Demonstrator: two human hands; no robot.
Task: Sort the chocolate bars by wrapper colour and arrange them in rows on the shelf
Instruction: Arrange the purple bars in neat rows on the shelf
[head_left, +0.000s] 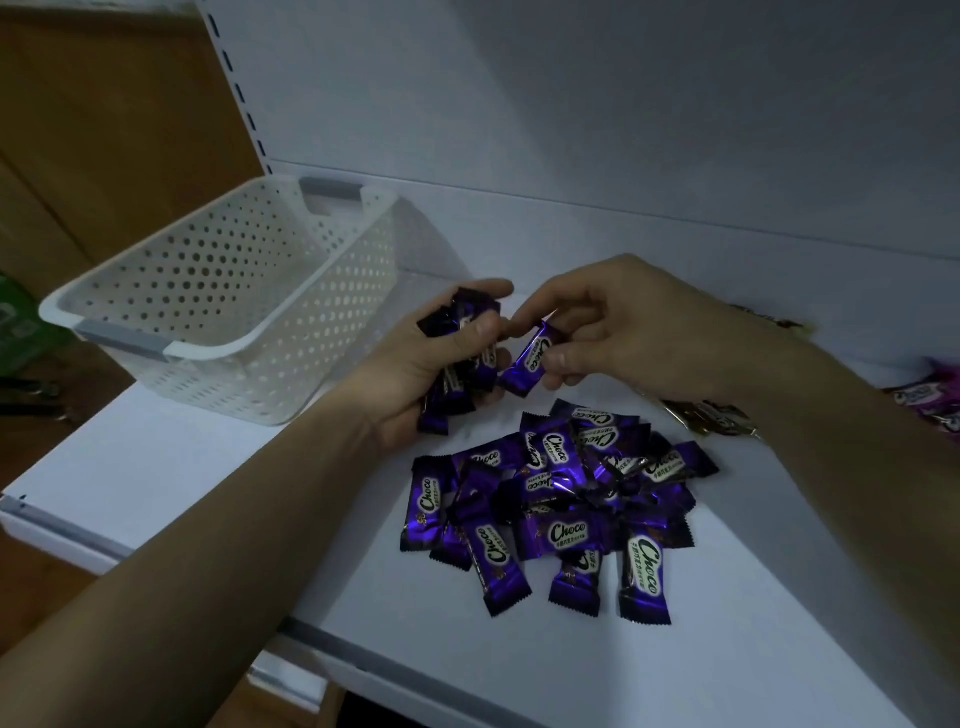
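Note:
Over the white shelf (519, 665), my left hand (415, 364) grips a bundle of several purple Choco bars (457, 389). Just to its right, my right hand (623, 332) pinches a single purple bar (530, 358) between thumb and fingers, its end close to the bundle. Below both hands lies a loose pile of purple bars (561, 504) on the shelf, several overlapping. Brown-wrapped bars (711, 418) show behind my right forearm, partly hidden. Pink-wrapped bars (935, 400) sit at the right edge.
A white perforated basket (223, 291) with grey handles stands at the back left of the shelf, its inside showing no bars. The shelf's back panel (623, 130) rises behind. The front edge (62, 525) runs lower left; a wooden floor lies beyond.

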